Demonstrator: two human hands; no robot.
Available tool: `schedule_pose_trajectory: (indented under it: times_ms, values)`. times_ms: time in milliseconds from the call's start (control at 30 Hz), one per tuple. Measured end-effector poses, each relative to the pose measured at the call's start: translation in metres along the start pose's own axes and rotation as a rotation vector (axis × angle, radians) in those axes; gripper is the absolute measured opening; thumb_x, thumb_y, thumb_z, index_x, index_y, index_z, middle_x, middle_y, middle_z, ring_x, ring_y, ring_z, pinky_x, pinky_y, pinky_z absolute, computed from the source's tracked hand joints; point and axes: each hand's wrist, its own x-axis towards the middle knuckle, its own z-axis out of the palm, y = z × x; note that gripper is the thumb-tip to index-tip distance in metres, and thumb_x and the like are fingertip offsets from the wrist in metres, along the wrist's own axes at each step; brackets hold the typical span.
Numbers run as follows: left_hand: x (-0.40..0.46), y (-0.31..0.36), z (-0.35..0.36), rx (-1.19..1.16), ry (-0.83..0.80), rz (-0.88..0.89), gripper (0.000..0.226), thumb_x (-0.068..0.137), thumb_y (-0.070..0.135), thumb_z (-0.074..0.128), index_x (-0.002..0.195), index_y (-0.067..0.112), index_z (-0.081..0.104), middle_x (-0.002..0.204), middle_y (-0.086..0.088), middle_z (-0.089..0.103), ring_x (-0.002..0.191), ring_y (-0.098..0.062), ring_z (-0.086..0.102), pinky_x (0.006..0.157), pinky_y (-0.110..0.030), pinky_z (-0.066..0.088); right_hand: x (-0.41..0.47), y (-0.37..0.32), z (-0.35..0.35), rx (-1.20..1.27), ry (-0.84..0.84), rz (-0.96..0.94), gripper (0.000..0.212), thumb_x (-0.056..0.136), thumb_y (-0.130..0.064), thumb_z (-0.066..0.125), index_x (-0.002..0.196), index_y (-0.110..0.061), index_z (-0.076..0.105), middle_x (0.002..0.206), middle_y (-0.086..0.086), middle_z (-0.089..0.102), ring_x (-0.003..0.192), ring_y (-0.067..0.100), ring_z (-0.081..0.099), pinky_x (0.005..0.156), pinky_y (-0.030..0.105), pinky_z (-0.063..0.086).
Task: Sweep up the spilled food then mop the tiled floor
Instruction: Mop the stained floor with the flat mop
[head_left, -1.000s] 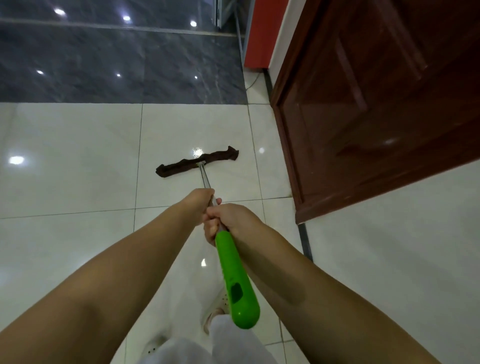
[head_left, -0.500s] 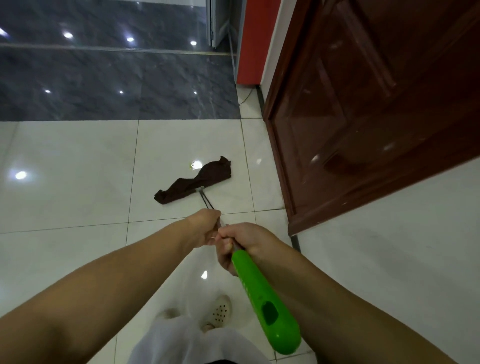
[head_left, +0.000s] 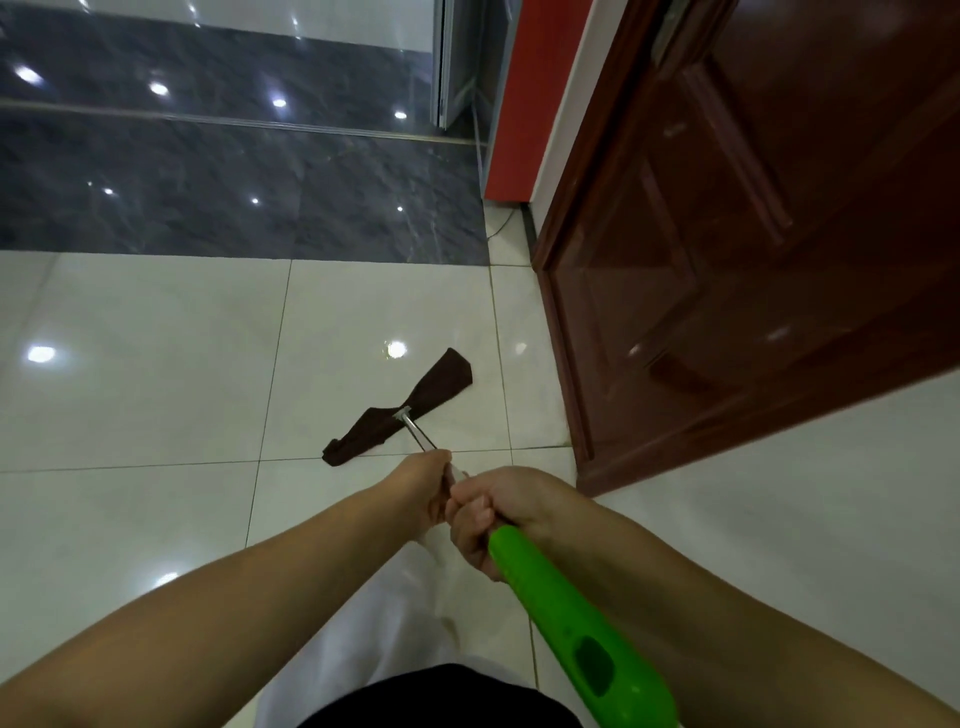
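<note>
Mop head (head_left: 400, 410): a dark brown cloth pad lying flat on the white floor (head_left: 156, 395), askew to the tile lines, its far end pointing toward the door (head_left: 727, 260) and its near end just past a grout line.
Pole (head_left: 420, 435): a thin metal shaft that rises from the middle of the pad back toward the person, ending in a green grip (head_left: 566, 618).
Left hand (head_left: 423, 491): lower on the pole, nearer the pad than the other hand; fingers wrapped shut round the metal shaft.
Right hand (head_left: 496, 512): just behind the left and touching it, fingers curled tight where the shaft meets the green grip.
Step in hand: mopping, judged from the pad on the tiles; no spilled food shows anywhere near the pad.
Doing it well: keep the pad flat so the whole cloth wipes, not one edge; square it to the stroke, since a skewed pad covers a narrower strip; overlap each pass with the one beside it.
Hands: a wider spacing along the pole would likely give better steering than two fists together.
Door: dark red wood, close to the right of the pad; work along its lower edge without knocking the pole against it.
Feet: pale trouser legs (head_left: 363, 639) stand behind the pad; stepping backward keeps them off wet tile.
</note>
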Motion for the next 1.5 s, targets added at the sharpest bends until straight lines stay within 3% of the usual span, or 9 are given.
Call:
schedule_pose_trajectory:
  times_ms: [467,567,667,767,933,1067,1267,1367,1500]
  values:
    - [0.092,0.128,-0.035,-0.093,0.03,0.04,0.031,0.1,0.015,0.039,0.07,0.008,0.044,0.058,-0.006,0.042,0.052,-0.015,0.04,0.048,-0.024,0.035,0.064,-0.134,0.072,-0.055,0.109,0.07,0.013,0.092,0.0,0.045,0.081,-0.005,0.046,0.043,0.002,0.039,0.022,0.008,0.035,0.023,0.014,0.029]
    - [0.115,0.163,-0.046,-0.155,0.045,0.041,0.032,0.099,0.016,0.04,0.068,0.007,0.044,0.049,-0.005,0.047,0.055,-0.016,0.045,0.053,-0.026,0.037,0.083,-0.169,0.093,-0.069,0.101,0.079,0.013,0.093,-0.002,0.046,0.08,-0.005,0.047,0.042,0.001,0.039,0.022,0.008,0.035,0.023,0.014,0.03]
    - [0.133,0.199,-0.056,-0.146,0.074,0.062,0.03,0.1,0.016,0.04,0.071,0.007,0.044,0.036,0.0,0.046,0.044,-0.012,0.051,0.047,-0.022,0.039,0.104,-0.203,0.113,-0.042,0.074,0.1,0.025,0.095,-0.004,0.045,0.07,-0.007,0.043,0.036,0.002,0.038,0.02,0.009,0.034,0.022,0.013,0.028]
    - [0.148,0.23,-0.064,-0.116,0.094,0.089,0.028,0.1,0.014,0.038,0.073,0.007,0.043,0.048,-0.003,0.043,0.024,-0.002,0.044,0.031,-0.012,0.034,0.121,-0.233,0.128,-0.019,0.055,0.101,0.03,0.096,-0.006,0.044,0.066,-0.009,0.042,0.035,0.001,0.037,0.019,0.008,0.034,0.022,0.013,0.028]
    - [0.177,0.267,-0.076,-0.173,0.058,0.066,0.035,0.101,0.019,0.037,0.126,-0.005,0.042,0.078,-0.009,0.061,0.068,-0.019,0.058,0.066,-0.029,0.048,0.155,-0.261,0.146,-0.015,0.094,0.05,0.018,0.094,-0.002,0.046,0.083,-0.016,0.046,0.036,0.003,0.041,0.02,0.007,0.035,0.023,0.011,0.027]
    - [0.197,0.287,-0.083,-0.173,0.055,0.053,0.04,0.101,0.021,0.034,0.133,-0.004,0.035,0.084,-0.01,0.063,0.074,-0.021,0.06,0.074,-0.03,0.049,0.171,-0.277,0.155,-0.01,0.097,0.054,0.023,0.094,-0.004,0.048,0.071,-0.008,0.048,0.054,0.001,0.044,0.021,0.006,0.036,0.023,0.011,0.027]
    - [0.212,0.299,-0.076,-0.17,0.048,0.002,0.025,0.101,0.025,0.034,0.118,0.007,0.042,0.08,-0.008,0.061,0.068,-0.019,0.057,0.065,-0.028,0.045,0.17,-0.291,0.153,0.045,0.047,0.031,0.03,0.097,-0.01,0.046,0.068,-0.007,0.045,0.041,0.002,0.043,0.019,0.006,0.034,0.023,0.012,0.028]
    - [0.209,0.289,-0.069,-0.135,0.052,-0.006,0.021,0.101,0.025,0.036,0.104,0.006,0.045,0.074,-0.006,0.058,0.064,-0.017,0.053,0.062,-0.024,0.04,0.16,-0.286,0.142,0.07,0.023,0.043,0.035,0.098,-0.012,0.046,0.064,-0.005,0.044,0.054,-0.002,0.039,0.02,0.006,0.034,0.023,0.012,0.028]
    - [0.188,0.26,-0.057,-0.114,0.071,0.008,0.027,0.099,0.02,0.038,0.076,0.008,0.044,0.05,-0.006,0.058,0.058,-0.016,0.048,0.058,-0.025,0.039,0.14,-0.26,0.126,0.074,0.013,0.047,0.034,0.098,-0.01,0.045,0.064,-0.006,0.043,0.041,0.001,0.039,0.02,0.005,0.033,0.024,0.011,0.028]
